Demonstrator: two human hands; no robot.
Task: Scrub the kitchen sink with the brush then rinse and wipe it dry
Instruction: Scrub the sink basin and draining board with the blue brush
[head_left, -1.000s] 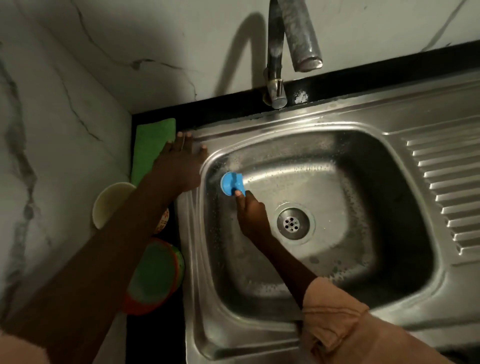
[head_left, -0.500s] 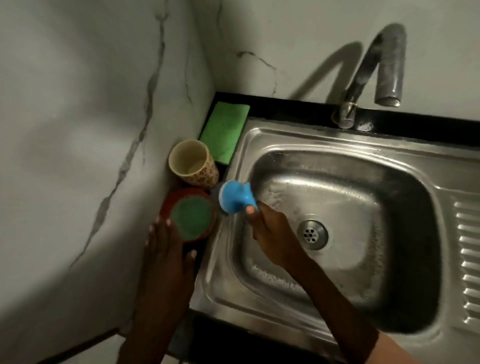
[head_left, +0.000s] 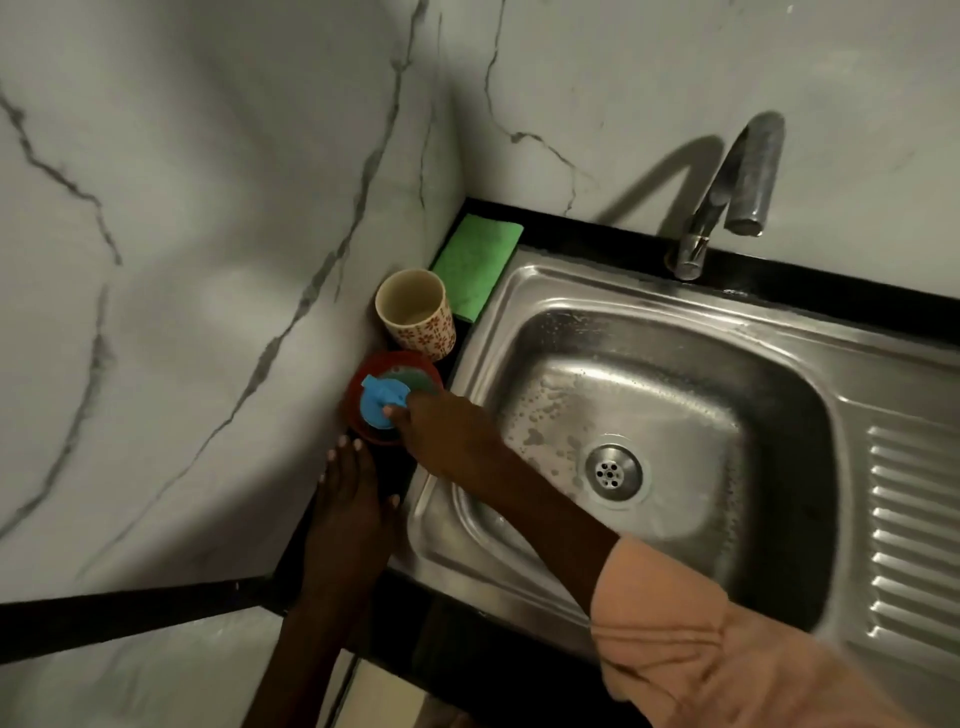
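My right hand (head_left: 447, 431) grips the small blue brush (head_left: 381, 402) and holds it over a round red tub (head_left: 363, 379) with green paste in it, on the black counter left of the sink. The steel sink (head_left: 675, 338) is wet, with soap bubbles on its floor near the drain (head_left: 613, 472). My left hand (head_left: 353, 493) lies flat on the counter just in front of the tub, fingers straight. A green cloth (head_left: 478, 262) lies at the sink's back left corner.
A cream cup with red flowers (head_left: 415, 314) stands behind the tub against the marble wall. The tap (head_left: 727, 202) rises behind the basin. A ribbed drainboard (head_left: 914, 519) runs along the sink's right side.
My right hand carried the blue brush out of the basin, leftward to the red tub. My left hand left the sink's back corner and came down in front of the tub.
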